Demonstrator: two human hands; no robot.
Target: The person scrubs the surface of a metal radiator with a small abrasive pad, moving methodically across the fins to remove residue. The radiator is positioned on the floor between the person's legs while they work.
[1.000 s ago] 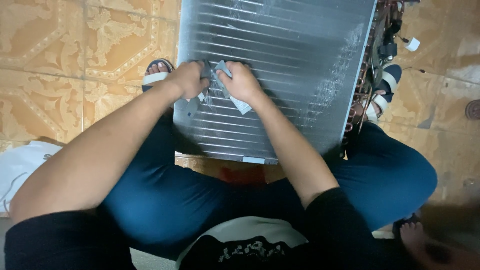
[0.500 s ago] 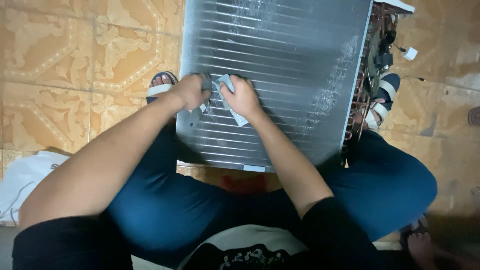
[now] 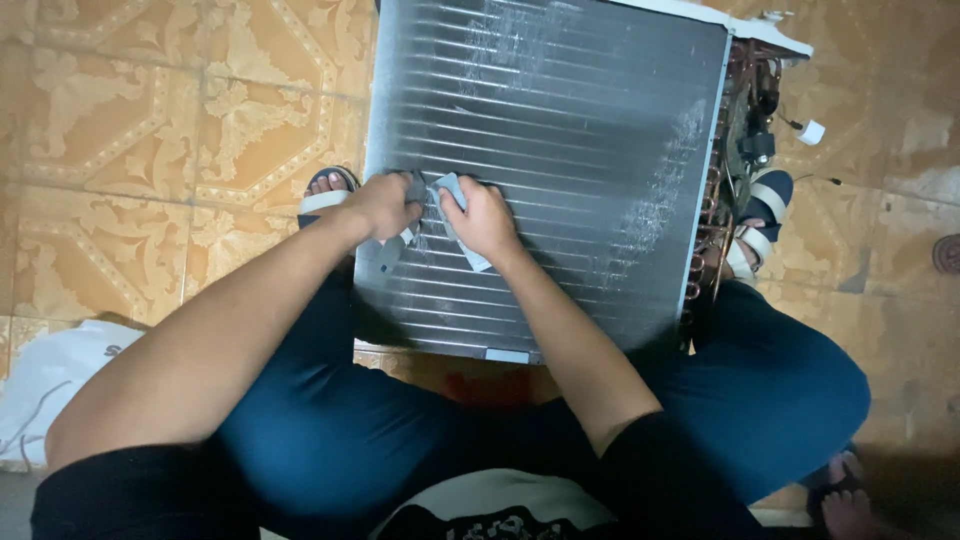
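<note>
A large finned metal coil panel [image 3: 560, 120] lies flat between my knees, grey with pale scuffed patches. Both hands rest on its near left part, close together. My left hand [image 3: 385, 205] is closed around a small grey tool whose end pokes out below the fist. My right hand [image 3: 482, 218] is closed on a light blue flat piece [image 3: 452, 190] pressed against the fins. What lies under the palms is hidden.
Copper tubing and wiring [image 3: 735, 150] run along the panel's right edge. My sandalled feet show at left [image 3: 325, 195] and right [image 3: 762, 215] of the panel. Patterned orange floor tiles [image 3: 150, 120] surround it. A white bag [image 3: 45, 375] lies at the lower left.
Both hands stay together on the fins with only small shifts. The view has tilted, so the panel and hands sit lower in the picture.
</note>
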